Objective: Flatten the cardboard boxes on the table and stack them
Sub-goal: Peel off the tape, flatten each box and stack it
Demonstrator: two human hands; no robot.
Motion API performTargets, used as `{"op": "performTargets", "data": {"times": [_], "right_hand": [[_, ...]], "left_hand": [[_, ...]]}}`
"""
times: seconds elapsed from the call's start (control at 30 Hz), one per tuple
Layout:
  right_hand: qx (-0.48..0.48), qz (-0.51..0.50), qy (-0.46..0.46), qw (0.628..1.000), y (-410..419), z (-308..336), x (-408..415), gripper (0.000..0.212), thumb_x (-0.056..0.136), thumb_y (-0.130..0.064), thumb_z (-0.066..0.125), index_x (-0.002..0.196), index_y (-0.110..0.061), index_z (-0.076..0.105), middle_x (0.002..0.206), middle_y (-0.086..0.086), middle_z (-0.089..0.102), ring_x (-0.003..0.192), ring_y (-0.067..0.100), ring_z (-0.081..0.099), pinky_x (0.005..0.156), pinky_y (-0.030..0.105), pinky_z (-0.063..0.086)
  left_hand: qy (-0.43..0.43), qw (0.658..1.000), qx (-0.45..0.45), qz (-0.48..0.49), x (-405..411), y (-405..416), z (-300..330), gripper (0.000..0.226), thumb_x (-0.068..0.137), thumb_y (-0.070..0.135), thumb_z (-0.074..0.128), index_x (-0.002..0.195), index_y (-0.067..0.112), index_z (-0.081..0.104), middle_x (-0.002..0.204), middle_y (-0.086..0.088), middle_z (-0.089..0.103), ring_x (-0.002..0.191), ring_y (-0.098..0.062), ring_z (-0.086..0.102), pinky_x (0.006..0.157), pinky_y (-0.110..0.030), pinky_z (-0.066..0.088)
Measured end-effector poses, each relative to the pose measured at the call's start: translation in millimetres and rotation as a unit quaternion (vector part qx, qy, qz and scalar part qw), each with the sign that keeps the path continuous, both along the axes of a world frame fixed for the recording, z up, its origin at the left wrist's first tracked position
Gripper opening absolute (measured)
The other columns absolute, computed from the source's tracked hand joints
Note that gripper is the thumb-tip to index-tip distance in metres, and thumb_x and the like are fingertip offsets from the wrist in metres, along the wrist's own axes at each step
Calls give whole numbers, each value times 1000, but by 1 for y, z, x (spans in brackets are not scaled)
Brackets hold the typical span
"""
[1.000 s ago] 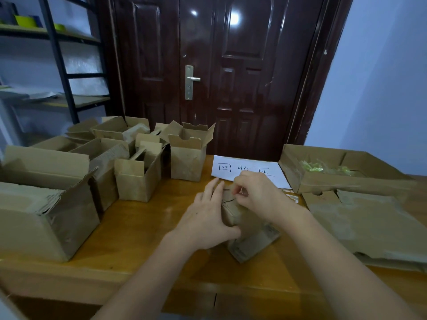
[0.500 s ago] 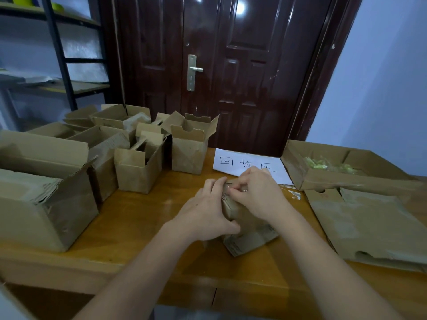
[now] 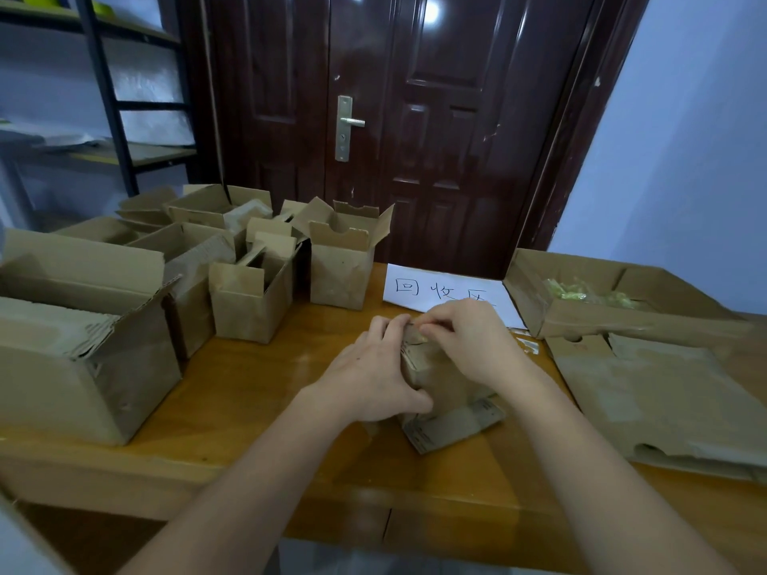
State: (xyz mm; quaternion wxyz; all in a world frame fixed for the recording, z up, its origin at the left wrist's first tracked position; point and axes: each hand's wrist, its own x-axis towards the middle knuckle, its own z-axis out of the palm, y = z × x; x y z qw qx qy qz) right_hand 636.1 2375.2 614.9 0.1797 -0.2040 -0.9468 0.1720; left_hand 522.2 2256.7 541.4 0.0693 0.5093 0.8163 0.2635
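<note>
Right hand point(image 3: 473, 342) is shifted slightly left, pinching the top edge of the box point(image 3: 440, 375); left hand point(image 3: 373, 375) grips its side. One flat point(image 3: 664, 400) is done; many boxes point(image 3: 249, 300) are left.

A: Hands? Centre of frame?
B: Yes. Left hand point(image 3: 375, 377) grips the small box point(image 3: 440, 373) on its left side; right hand point(image 3: 477, 342) pinches at its top edge.
A: Rest of the table point(image 3: 257, 412)?
B: Open boxes point(image 3: 253, 300) at left. Flattened cardboard point(image 3: 664, 404) lower right, white paper sign point(image 3: 448, 290) behind the hands.
</note>
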Motion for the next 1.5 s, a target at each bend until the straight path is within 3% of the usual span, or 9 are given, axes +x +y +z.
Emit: {"op": "performTargets", "data": {"times": [0.2, 0.37, 0.57, 0.83, 0.93, 1.03, 1.17, 1.3, 1.5], "right_hand": [[-12, -63, -10, 998, 9, -8, 3, 14, 92, -33, 70, 101, -28, 80, 83, -14, 60, 95, 15, 57, 86, 32, 48], [35, -83, -39, 995, 1, -11, -8, 13, 90, -24, 63, 77, -27, 66, 84, -5, 59, 87, 20, 60, 80, 37, 52], [47, -70, -35, 996, 8, -13, -3, 14, 93, -28, 62, 79, -33, 63, 90, -3, 66, 87, 20, 59, 75, 34, 51], [170, -144, -60, 973, 35, -5, -2, 21, 89, -5, 49, 94, -17, 66, 90, 4, 62, 87, 28, 58, 69, 32, 44], [57, -82, -2, 995, 32, -9, 4, 16, 91, -17, 61, 95, -24, 74, 88, -6, 70, 86, 14, 61, 72, 24, 45], [-79, -18, 69, 994, 24, -11, 12, 23, 94, -24, 68, 116, -28, 73, 93, -13, 72, 83, 0, 60, 76, 11, 43], [-42, -91, 70, 993, 26, -19, 13, 26, 91, -32, 73, 116, -25, 73, 102, -7, 61, 105, 17, 51, 94, 33, 46], [24, -116, 5, 993, 20, -18, 8, 15, 93, -42, 66, 98, -35, 78, 100, -10, 58, 104, 18, 45, 88, 35, 41], [71, -155, 4, 985, 36, -7, 11, 13, 92, -6, 55, 89, -18, 58, 97, 2, 59, 91, 26, 58, 69, 31, 35]], "left_hand": [[10, 1000, -16, 3, 0, 0, 2, 118, 58, 74, 67, 154, 45, 6, 142, 14, 26, 120, -14, 41, 96, -38, 52], [135, 985, -84, 61, 9, 21, 18, 130, 63, 99, 43, 163, 21, 14, 171, -3, 9, 150, -31, 28, 114, -48, 37], [174, 979, -82, 67, 17, 26, 16, 111, 81, 92, 42, 159, 15, 22, 154, -8, 40, 136, -28, 41, 111, -45, 40], [163, 977, -127, 54, 18, 23, 29, 100, 82, 85, 53, 151, 16, 30, 139, -6, 44, 123, -26, 44, 104, -42, 43], [168, 975, -134, 55, 19, 24, 30, 97, 84, 83, 52, 150, 16, 30, 138, -6, 43, 123, -25, 43, 103, -41, 42], [175, 974, -131, 53, 20, 24, 30, 96, 86, 82, 50, 152, 16, 27, 143, -7, 42, 127, -25, 42, 106, -41, 42], [165, 977, -124, 51, 21, 22, 31, 96, 86, 81, 53, 151, 15, 29, 139, -6, 42, 123, -25, 43, 103, -40, 43], [166, 976, -132, 50, 23, 22, 33, 94, 86, 81, 52, 150, 15, 29, 138, -6, 42, 122, -24, 43, 103, -40, 43], [157, 977, -135, 53, 23, 20, 35, 98, 84, 82, 54, 151, 16, 28, 138, -5, 43, 122, -24, 42, 104, -41, 43]]}}
